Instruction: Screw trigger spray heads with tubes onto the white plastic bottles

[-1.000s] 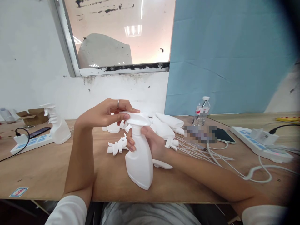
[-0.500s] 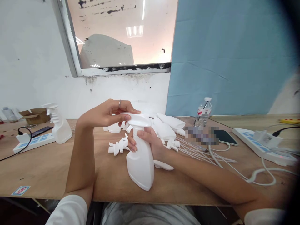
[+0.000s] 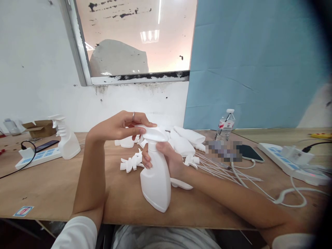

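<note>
A white spray bottle [image 3: 155, 183] stands slightly tilted on the table in front of me, with a white spray head [image 3: 153, 134] seated on its neck. My left hand [image 3: 124, 126] pinches the back of the spray head between thumb and fingers. Wrapped round the upper part of the bottle, just under the spray head, is my right hand [image 3: 171, 157]. Beside the bottle on the right lies a white plastic cover piece [image 3: 182, 184]. Loose white trigger parts [image 3: 131, 162] lie behind it to the left.
White bottles [image 3: 181, 141] lie in a pile behind my hands, with thin white tubes [image 3: 220, 169] to their right. A finished-looking spray bottle [image 3: 67, 140] stands left by a power strip [image 3: 38, 157]. Right: water bottle [image 3: 225, 124], phone [image 3: 250, 153], another power strip [image 3: 285, 162] and cables.
My right thumb has shifted slightly at the bottle's neck. Both hands keep their hold, and the bottle and spray head stay nearly in place.
</note>
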`<state>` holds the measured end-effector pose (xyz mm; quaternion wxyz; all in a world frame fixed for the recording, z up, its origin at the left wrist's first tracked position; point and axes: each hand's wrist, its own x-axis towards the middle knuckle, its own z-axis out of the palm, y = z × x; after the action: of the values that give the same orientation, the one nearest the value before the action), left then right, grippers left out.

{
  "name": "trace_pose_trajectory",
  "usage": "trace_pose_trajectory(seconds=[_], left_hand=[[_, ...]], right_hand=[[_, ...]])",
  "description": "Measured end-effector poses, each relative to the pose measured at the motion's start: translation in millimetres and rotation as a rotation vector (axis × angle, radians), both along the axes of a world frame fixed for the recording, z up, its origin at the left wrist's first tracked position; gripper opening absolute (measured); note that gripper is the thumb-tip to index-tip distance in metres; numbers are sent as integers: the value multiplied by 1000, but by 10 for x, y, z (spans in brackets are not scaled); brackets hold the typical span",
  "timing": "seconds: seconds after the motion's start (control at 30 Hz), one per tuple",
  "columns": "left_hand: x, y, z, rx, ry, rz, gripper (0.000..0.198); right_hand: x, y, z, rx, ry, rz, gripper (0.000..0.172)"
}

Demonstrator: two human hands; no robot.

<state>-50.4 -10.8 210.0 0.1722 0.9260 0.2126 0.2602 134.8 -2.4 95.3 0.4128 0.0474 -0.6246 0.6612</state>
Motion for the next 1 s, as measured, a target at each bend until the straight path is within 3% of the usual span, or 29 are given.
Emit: trace_pose_trajectory(seconds=[0.27, 0.53, 0.7, 1.0], left_hand=[[-16, -5, -7, -59, -10, 38, 29], [8, -9, 0, -29, -19, 34, 24], [-11, -27, 7, -35, -26, 60, 27], [-4, -32, -2, -50, -41, 30, 26]], right_hand=[[1, 20, -27, -81, 30, 46, 32], [5, 5, -8, -7, -2, 34, 23], [-7, 31, -30, -36, 36, 76, 30], [12, 27, -28, -32, 4, 113, 29]])
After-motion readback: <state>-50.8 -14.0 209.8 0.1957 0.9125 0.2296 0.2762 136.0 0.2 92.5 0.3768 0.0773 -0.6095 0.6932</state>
